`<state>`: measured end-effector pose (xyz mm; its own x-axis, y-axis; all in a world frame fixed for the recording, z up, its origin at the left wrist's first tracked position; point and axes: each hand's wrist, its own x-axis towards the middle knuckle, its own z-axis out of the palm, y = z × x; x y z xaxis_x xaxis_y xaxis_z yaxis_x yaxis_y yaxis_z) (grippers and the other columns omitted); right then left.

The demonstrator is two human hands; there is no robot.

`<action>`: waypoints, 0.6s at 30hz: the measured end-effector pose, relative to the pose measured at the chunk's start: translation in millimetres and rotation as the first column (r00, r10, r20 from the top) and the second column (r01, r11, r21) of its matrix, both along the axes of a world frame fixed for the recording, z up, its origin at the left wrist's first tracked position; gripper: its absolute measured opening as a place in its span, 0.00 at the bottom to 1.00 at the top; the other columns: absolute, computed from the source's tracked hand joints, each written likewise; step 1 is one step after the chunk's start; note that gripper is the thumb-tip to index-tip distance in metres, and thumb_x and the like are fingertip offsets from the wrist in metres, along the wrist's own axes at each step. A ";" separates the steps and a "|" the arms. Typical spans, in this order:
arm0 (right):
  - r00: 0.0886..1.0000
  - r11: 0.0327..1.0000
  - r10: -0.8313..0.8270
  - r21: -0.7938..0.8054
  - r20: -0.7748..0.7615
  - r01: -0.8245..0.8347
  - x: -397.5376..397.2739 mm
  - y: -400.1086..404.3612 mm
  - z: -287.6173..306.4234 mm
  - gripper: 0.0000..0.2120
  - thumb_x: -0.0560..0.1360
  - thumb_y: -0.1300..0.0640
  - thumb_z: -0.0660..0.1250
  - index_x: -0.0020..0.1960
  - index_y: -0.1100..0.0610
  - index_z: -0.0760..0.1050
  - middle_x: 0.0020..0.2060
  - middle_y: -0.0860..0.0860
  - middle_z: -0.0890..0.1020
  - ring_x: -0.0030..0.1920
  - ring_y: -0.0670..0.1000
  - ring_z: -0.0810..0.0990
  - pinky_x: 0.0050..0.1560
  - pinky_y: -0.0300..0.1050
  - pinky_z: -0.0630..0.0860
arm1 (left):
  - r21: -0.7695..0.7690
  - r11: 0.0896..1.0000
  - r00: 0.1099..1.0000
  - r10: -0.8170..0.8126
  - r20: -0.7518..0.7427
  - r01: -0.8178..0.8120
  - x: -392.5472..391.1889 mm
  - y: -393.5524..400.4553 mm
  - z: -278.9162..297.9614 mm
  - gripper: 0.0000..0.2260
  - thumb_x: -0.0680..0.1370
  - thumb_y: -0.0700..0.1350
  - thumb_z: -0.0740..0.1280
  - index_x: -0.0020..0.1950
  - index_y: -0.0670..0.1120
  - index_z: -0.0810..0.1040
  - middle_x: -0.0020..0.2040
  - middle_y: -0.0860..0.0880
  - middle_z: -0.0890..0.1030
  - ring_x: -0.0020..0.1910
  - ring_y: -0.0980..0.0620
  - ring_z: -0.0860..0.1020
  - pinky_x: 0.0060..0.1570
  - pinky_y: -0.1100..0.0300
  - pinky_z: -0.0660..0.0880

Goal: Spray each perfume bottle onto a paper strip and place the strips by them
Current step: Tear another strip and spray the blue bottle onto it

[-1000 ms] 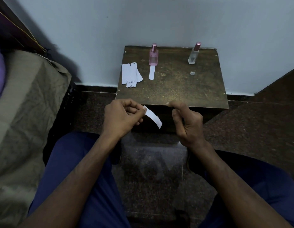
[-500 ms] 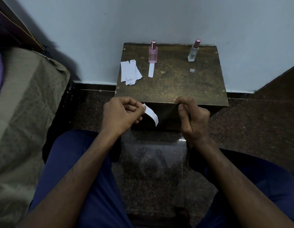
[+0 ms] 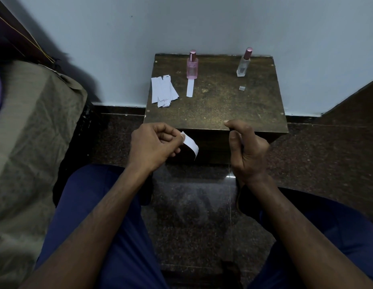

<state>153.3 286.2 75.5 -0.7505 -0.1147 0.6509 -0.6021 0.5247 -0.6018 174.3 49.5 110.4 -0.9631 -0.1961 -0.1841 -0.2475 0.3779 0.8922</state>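
From my remote seat the biggest thing is the olive-covered bed (image 3: 25, 142) at 9 o'clock; the pale wall (image 3: 202, 24) runs across 12 o'clock, and dark speckled floor (image 3: 192, 215) shows between my blue-trousered knees (image 3: 93, 215). The brown table (image 3: 214, 105) stands against the wall at 12 o'clock, and nothing lies between its near edge and my hands. On it, a fanned pile of spare strips (image 3: 162, 91) sits at 10 o'clock; the pink bottle (image 3: 192, 65) stands upright toward 11 o'clock with 1 placed strip (image 3: 190, 88) touching its base, long axis running from 12 to 6 o'clock. The clear bottle (image 3: 243, 63) stands toward 1 o'clock, leaning slightly right in this wide view, with a small grey bit (image 3: 242, 88) in front of it that I cannot identify. My left hand (image 3: 154, 147) pinches the held strip (image 3: 190, 144) by 1 end between thumb and forefinger, in front of the table's near face; its long axis points to about 4 o'clock, the free end drooping. My right hand (image 3: 246, 149) is apart from it, fingers curled with thumb near forefinger; I see nothing in it.
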 end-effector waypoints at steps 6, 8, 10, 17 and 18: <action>1.000 1.000 -0.019 -0.011 0.001 0.019 -1.6 -4.1 5.8 0.10 0.84 0.66 0.60 0.61 0.57 0.74 0.31 0.44 0.68 0.29 0.43 0.67 0.37 0.26 0.63 | 0.032 0.999 1.000 -0.012 0.029 0.011 0.5 2.5 -0.3 0.04 0.78 0.45 0.79 0.47 0.45 0.88 0.37 0.48 0.88 0.36 0.52 0.88 0.36 0.64 0.83; 1.000 1.000 -0.021 -0.014 0.014 0.021 -2.5 -3.5 7.4 0.09 0.83 0.67 0.60 0.60 0.56 0.74 0.28 0.47 0.68 0.29 0.46 0.67 0.36 0.27 0.62 | 0.052 0.999 0.999 -0.013 0.035 0.011 0.6 2.9 -0.6 0.04 0.78 0.45 0.79 0.47 0.45 0.88 0.38 0.48 0.88 0.36 0.52 0.88 0.36 0.64 0.82; 0.999 0.999 -0.026 -0.018 0.032 0.026 -3.6 -2.3 8.3 0.09 0.83 0.66 0.60 0.58 0.56 0.74 0.27 0.49 0.68 0.28 0.46 0.68 0.36 0.28 0.62 | 0.058 0.998 0.999 -0.017 0.032 0.015 0.9 3.3 -0.9 0.04 0.78 0.45 0.79 0.47 0.45 0.88 0.38 0.48 0.88 0.36 0.52 0.88 0.36 0.63 0.82; 0.998 0.996 -0.049 -0.067 0.043 0.052 -6.8 -0.7 4.3 0.10 0.85 0.63 0.60 0.66 0.57 0.71 0.33 0.38 0.67 0.29 0.36 0.67 0.36 0.26 0.61 | 0.058 0.998 0.999 -0.035 0.027 0.033 -0.2 0.4 -4.4 0.04 0.78 0.46 0.79 0.48 0.46 0.88 0.39 0.48 0.88 0.38 0.50 0.88 0.39 0.59 0.84; 0.996 0.996 -0.054 -0.071 0.070 0.059 -7.0 -1.3 4.0 0.11 0.85 0.62 0.61 0.67 0.58 0.70 0.31 0.40 0.68 0.28 0.39 0.68 0.34 0.26 0.61 | 0.056 0.998 0.999 -0.037 0.026 0.036 -0.5 0.1 -4.9 0.05 0.78 0.46 0.79 0.48 0.46 0.88 0.39 0.48 0.88 0.38 0.50 0.88 0.39 0.58 0.84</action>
<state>146.2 285.0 79.4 -0.7971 -0.0251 0.6033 -0.5293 0.5098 -0.6782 173.8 49.5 105.5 -0.9640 -0.1498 -0.2199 -0.2589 0.3375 0.9050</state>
